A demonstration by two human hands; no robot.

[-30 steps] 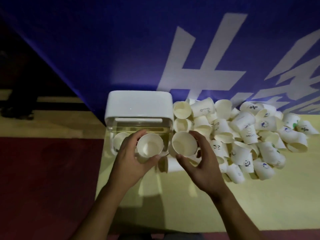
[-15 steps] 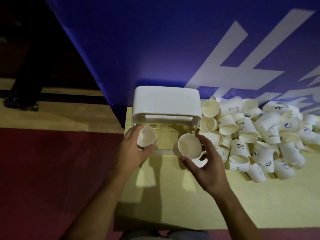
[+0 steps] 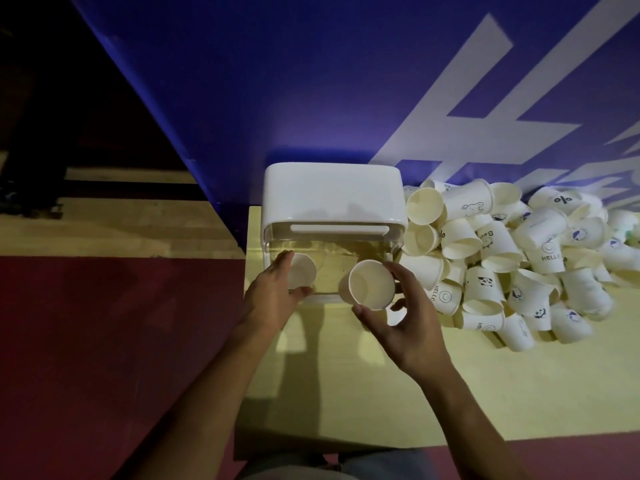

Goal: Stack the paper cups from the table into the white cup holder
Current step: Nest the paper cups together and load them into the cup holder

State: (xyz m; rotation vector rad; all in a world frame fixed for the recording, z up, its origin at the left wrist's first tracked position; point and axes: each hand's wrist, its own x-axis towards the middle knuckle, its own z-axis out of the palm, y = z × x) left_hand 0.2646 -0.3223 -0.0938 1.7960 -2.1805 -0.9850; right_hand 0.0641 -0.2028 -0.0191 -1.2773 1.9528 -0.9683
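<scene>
The white cup holder [image 3: 332,192] stands at the table's back left corner, its clear front part open toward me. My left hand [image 3: 272,296] grips a paper cup [image 3: 302,274] at the holder's left side, mouth facing me. My right hand [image 3: 408,317] holds a second paper cup [image 3: 371,285] by its rim in front of the holder's right side, also mouth toward me. A big pile of loose paper cups [image 3: 512,268] lies to the right of the holder, some printed with pandas or "HELLO".
A blue banner [image 3: 311,81] with white lettering rises right behind the holder and the pile. The yellow table [image 3: 415,393] ends just left of the holder, with dark red floor [image 3: 104,341] beyond its left edge.
Both hands have carried their cups forward to the holder's front. The left cup has gone toward the holder's left side. The camera view has shifted left.
</scene>
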